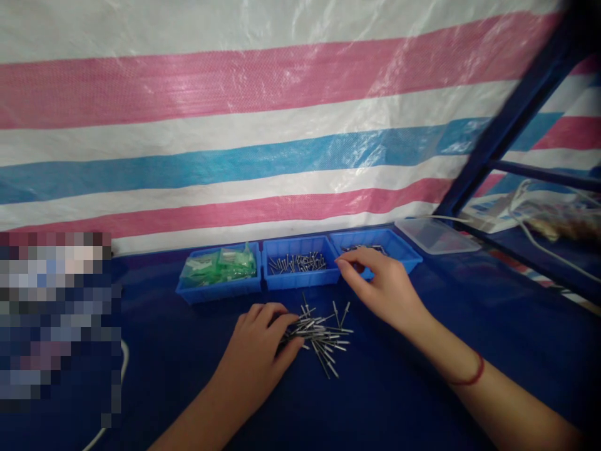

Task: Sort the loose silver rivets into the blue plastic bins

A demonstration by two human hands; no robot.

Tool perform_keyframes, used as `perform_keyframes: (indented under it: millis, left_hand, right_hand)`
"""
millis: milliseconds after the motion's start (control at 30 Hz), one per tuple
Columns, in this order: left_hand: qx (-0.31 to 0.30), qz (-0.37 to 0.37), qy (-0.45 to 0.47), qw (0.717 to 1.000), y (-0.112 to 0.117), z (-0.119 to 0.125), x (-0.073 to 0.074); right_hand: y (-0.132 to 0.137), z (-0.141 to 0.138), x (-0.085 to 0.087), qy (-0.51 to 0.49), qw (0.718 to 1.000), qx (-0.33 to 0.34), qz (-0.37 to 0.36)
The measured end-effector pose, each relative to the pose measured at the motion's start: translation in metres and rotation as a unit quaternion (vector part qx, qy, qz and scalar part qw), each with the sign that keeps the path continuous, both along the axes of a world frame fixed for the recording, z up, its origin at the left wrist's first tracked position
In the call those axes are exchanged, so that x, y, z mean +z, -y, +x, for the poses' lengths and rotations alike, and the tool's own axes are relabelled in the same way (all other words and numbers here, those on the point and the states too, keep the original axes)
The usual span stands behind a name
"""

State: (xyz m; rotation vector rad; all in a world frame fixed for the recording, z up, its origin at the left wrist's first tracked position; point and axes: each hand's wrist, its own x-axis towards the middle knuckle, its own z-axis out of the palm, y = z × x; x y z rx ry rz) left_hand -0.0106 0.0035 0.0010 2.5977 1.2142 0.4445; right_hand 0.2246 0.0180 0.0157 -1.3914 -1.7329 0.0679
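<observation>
A loose pile of silvery blind rivets (323, 335) with long thin shanks lies on the blue table. At its left edge is my left hand (263, 338), fingers curled and thumb apart from the index finger, with some rivets between them. My right hand (382, 282) hovers at the front of the right blue bin (406, 254), thumb and index finger drawn together. Whatever they pinch is too small to make out. Small metal pieces (364, 248) show in that bin, partly behind the hand. The middle blue bin (300, 280) holds many short rivets (300, 262).
A left blue bin (220, 291) contains green plastic packets (218, 264). Behind the right bin lies a clear plastic lid (436, 237). A striped sheet (235, 144) hangs at the back; a dark metal frame (511, 119) stands at right. A white cable (124, 360) runs at left.
</observation>
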Motion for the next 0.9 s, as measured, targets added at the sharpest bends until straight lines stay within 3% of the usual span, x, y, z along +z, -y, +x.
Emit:
perform_keyframes:
  millis: [233,400,600,800,900]
  left_hand:
    - [-0.007,-0.011,-0.007,1.000,-0.005,0.000,0.001]
    - [0.000,-0.010,-0.002,1.000,-0.005,0.001,0.000]
    - [0.025,-0.009,0.083,0.996,-0.007,0.002,0.001]
    - [0.067,-0.043,0.176,0.981,-0.003,0.003,0.007]
    - [0.052,-0.055,0.179,0.981,0.000,0.005,0.009]
  right_hand:
    - [0.011,-0.024,-0.004,0.048,0.987,0.148,-0.038]
    - [0.017,-0.036,-0.010,0.070,0.976,0.198,-0.062]
    - [0.018,-0.038,-0.011,0.082,0.965,0.239,-0.073]
    - [0.016,-0.038,-0.010,-0.044,0.969,0.227,-0.084]
    - [0.017,-0.040,-0.010,-0.128,0.961,0.214,-0.119]
